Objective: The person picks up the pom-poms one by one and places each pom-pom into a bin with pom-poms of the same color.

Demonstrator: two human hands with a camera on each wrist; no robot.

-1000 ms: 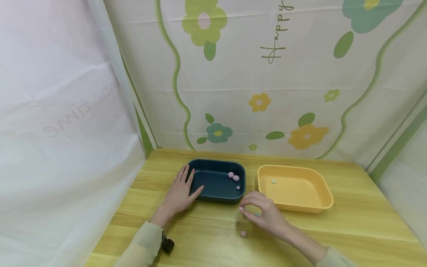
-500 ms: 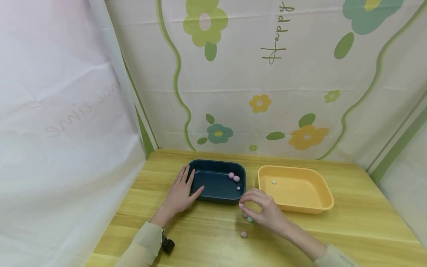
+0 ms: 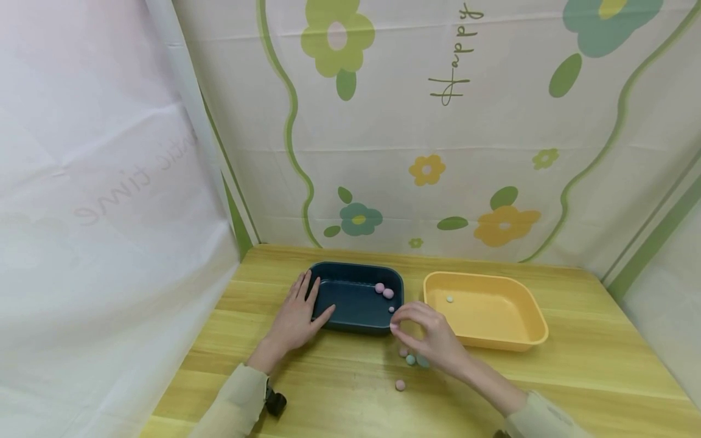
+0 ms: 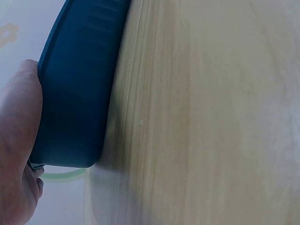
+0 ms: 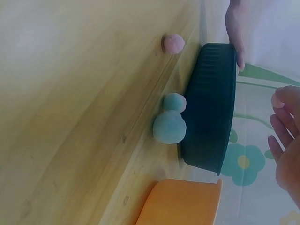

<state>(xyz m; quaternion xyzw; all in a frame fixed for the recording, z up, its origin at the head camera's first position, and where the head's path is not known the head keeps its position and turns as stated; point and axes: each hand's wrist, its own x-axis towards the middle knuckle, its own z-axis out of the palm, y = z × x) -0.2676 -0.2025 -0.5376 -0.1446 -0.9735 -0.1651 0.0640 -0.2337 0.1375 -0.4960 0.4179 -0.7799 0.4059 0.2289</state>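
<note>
Nearest, a small pink pompom ball loose on the wooden table. Beyond, right hand pinching a pink ball over the dark teal plastic bin, seemingly for dropping in. Left hand flat, steadying it.

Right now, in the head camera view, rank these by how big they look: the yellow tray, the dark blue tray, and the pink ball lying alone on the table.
1. yellow tray
2. dark blue tray, somewhat smaller
3. pink ball, by far the smallest
</note>
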